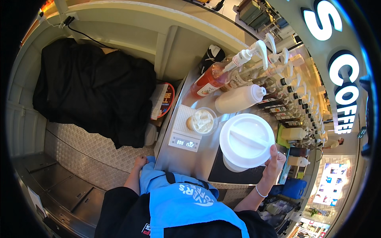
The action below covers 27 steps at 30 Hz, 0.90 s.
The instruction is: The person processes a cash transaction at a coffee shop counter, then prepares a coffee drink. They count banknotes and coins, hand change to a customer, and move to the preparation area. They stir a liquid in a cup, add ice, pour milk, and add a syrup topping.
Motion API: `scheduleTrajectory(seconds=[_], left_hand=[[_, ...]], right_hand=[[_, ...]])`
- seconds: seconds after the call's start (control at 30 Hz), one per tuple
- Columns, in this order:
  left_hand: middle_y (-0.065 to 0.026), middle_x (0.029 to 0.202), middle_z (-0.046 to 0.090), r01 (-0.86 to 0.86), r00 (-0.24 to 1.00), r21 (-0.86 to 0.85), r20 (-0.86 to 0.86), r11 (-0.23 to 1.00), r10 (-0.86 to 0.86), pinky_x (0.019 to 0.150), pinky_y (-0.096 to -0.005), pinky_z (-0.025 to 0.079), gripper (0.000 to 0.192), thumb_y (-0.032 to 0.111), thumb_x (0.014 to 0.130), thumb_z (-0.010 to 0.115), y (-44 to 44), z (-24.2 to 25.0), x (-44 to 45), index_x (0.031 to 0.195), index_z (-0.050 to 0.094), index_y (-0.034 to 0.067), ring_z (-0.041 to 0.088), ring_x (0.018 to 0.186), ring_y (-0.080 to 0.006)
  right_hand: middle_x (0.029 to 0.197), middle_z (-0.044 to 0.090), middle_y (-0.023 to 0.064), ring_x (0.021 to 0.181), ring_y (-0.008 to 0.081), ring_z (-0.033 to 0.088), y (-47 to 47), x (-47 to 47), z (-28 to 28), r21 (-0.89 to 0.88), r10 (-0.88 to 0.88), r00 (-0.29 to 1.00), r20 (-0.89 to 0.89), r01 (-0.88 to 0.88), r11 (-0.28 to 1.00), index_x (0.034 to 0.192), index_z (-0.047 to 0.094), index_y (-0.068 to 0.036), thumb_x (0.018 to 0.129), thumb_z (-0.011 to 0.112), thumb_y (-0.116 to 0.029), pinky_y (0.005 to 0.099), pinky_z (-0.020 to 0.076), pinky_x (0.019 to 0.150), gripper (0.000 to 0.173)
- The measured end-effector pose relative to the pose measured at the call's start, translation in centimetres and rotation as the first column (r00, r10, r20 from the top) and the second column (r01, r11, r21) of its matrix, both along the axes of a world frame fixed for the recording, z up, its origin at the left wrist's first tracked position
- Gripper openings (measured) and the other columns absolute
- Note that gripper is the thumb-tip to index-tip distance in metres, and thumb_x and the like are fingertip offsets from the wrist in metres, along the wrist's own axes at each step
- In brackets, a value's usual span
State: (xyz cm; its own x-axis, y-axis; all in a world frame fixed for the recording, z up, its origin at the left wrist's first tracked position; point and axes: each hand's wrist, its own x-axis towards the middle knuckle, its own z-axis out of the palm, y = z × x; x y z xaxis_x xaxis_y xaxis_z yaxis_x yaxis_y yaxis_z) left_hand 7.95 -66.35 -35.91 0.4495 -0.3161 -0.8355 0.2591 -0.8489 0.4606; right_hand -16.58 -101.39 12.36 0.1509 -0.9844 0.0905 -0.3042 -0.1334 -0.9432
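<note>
My right hand (274, 160) grips the handle side of a white lidded plastic pitcher (247, 139), held over a black mat (217, 169). Low at my left side, by the blue apron (190, 205), my left hand (140, 161) is curled with nothing visible in it. On the steel counter a plastic cup of ice and a light brown drink (203, 121) stands on a white digital scale (185, 141) with a lit display. Beside the cup are a white squeeze bottle (238, 99) and a pump bottle of red syrup (208, 78).
A long row of pump syrup bottles (285, 104) runs along the counter's far right. Black cloth (95, 92) covers a bulky thing at the left. A blue jug (294, 188) is at the lower right. Farther off, a person (335, 143) is visible beyond the stand.
</note>
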Motion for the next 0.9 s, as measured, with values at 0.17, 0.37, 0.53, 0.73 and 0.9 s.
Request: scheduleTrajectory(seconds=[0.17,0.37,0.53,0.73,0.9], left_hand=[[-0.0109,0.084,0.074,-0.041,0.999,-0.001,-0.032,0.999,0.04,0.079,-0.0365,0.053,0.027,0.025,0.087,0.059,0.3,-0.6,-0.2,0.099,0.069,0.002,0.072,0.082,-0.0246],[-0.0129,0.085,0.074,0.023,0.999,-0.011,0.034,1.0,-0.022,0.076,-0.037,0.055,0.025,0.021,0.089,0.058,0.3,0.0,0.3,0.098,0.068,0.001,0.071,0.08,-0.024],[-0.0107,0.08,0.07,-0.187,0.946,-0.177,0.232,0.966,0.225,0.07,-0.0362,0.054,0.021,0.018,0.096,0.051,-0.3,5.5,0.7,0.099,0.063,0.001,0.068,0.073,-0.0246],[-0.0121,0.083,0.064,0.274,0.66,-0.411,0.738,0.87,0.141,0.071,-0.0377,0.051,0.017,0.014,0.098,0.051,-3.8,19.6,1.0,0.109,0.061,0.005,0.065,0.075,-0.0261],[-0.0105,0.087,0.065,0.925,0.281,-0.157,0.895,0.346,-0.346,0.074,-0.0408,0.05,0.048,0.026,0.095,0.058,-9.6,27.8,-2.1,0.136,0.049,0.002,0.064,0.077,-0.0284]], right_hand=[[0.054,0.048,-0.0048,0.045,0.0028,0.035,-0.1,-1.0,-0.5,0.048,-0.01,0.996,0.091,0.006,0.999,0.056,0.053,-0.009,0.09,0.071,-0.03,0.0228,0.019,0.044,0.044],[0.085,0.066,0.0097,0.082,0.0226,0.068,-0.6,-4.3,-4.0,0.179,-0.317,0.737,0.596,0.264,0.948,0.082,0.062,-0.001,0.096,0.045,-0.027,0.0334,0.0567,0.073,0.033],[0.074,0.058,0.0069,0.074,0.0205,0.061,-0.5,-10.5,-8.0,0.209,-0.472,0.503,0.724,0.492,0.845,0.066,0.05,-0.007,0.085,0.043,-0.013,0.0338,0.0519,0.071,0.021],[0.045,0.028,-0.0042,0.038,0.0093,0.023,-1.3,-17.2,-11.4,0.138,-0.455,0.455,0.765,0.575,0.807,0.052,0.031,-0.018,0.08,0.045,-0.015,0.025,0.0154,0.041,0.031],[0.046,0.026,-0.0027,0.039,0.0104,0.022,-2.0,-20.7,-13.2,0.152,-0.507,0.408,0.759,0.647,0.747,0.053,0.031,-0.017,0.078,0.045,-0.015,0.0269,0.0155,0.043,0.029]])
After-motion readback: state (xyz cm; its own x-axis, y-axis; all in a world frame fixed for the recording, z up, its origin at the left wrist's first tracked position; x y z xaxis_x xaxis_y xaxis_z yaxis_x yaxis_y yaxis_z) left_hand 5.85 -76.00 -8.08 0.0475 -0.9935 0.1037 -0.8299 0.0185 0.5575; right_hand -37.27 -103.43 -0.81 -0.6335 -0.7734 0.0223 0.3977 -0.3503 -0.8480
